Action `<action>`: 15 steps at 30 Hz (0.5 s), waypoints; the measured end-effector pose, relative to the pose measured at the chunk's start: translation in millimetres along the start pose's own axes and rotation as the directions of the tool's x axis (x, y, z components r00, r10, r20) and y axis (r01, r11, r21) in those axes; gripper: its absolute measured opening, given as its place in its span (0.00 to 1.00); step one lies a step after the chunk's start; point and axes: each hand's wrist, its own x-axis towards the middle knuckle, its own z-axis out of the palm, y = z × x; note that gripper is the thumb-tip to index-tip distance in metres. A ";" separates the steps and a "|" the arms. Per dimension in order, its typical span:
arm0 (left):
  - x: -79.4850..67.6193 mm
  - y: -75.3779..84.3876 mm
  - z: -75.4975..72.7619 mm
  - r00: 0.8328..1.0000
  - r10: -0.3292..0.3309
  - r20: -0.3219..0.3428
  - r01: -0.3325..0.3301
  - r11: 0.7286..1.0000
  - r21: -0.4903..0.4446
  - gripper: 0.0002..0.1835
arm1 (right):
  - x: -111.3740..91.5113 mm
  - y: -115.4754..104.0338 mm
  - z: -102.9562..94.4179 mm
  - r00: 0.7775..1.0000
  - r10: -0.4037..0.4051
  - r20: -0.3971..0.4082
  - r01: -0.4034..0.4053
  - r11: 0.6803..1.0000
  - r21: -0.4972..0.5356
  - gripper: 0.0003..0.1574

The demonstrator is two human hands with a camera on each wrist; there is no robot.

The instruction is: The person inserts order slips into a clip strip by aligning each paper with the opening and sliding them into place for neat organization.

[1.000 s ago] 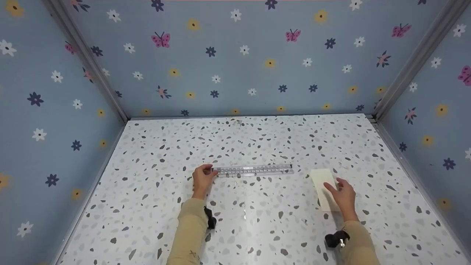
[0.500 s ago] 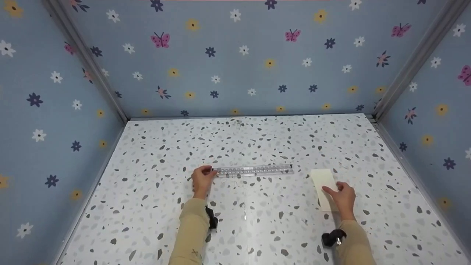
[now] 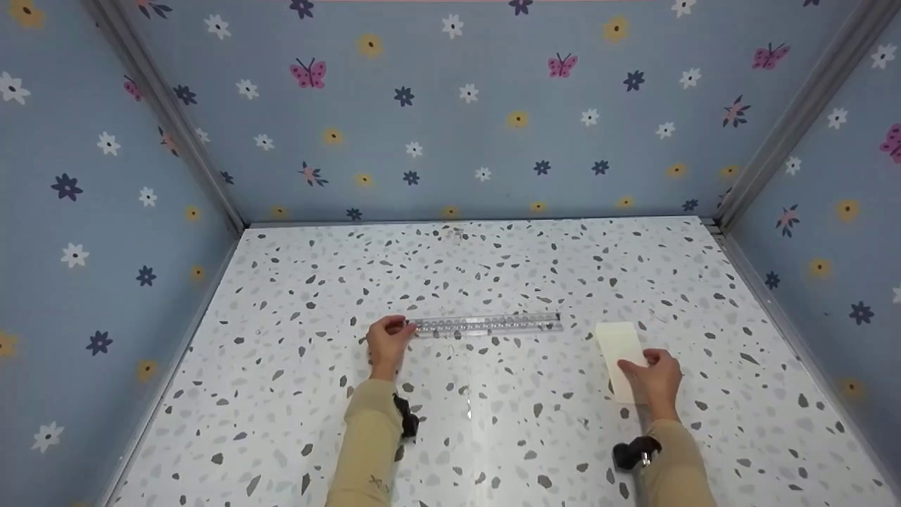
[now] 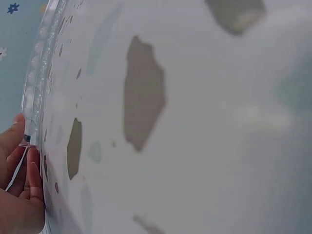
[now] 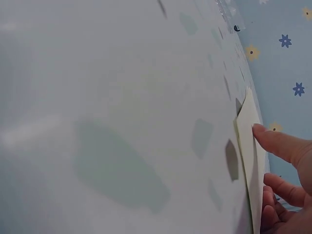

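A long, narrow clear plastic case (image 3: 486, 324) with a row of round, clear bead-like shapes lies crosswise near the table's middle in the head view. My left hand (image 3: 387, 345) pinches its left end. In the left wrist view the thumb lies over the end of the case (image 4: 35, 78), with the fingers curled under it. To the right is a pale yellow paper piece (image 3: 616, 343), longer than it is wide. My right hand (image 3: 660, 380) holds its right side. In the right wrist view the thumb presses on the paper's face (image 5: 247, 126), with curled fingers at its far edge.
A white speckled tabletop (image 3: 493, 267) lies under both things. Blue flowered panels (image 3: 479, 141) rise at the back and on both sides, with grey metal posts in the corners. Black wrist devices (image 3: 405, 415) sit on both forearms.
My right hand has shifted slightly down along the paper, and its thumb has come further over it. The left hand and the clear case have stayed almost still.
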 end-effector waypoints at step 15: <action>-0.6 -3.0 2.4 0.999 0.000 -0.040 0.000 1.000 -0.002 0.13 | -0.3 1.0 2.5 0.999 0.047 -0.012 -0.047 0.998 0.035 0.35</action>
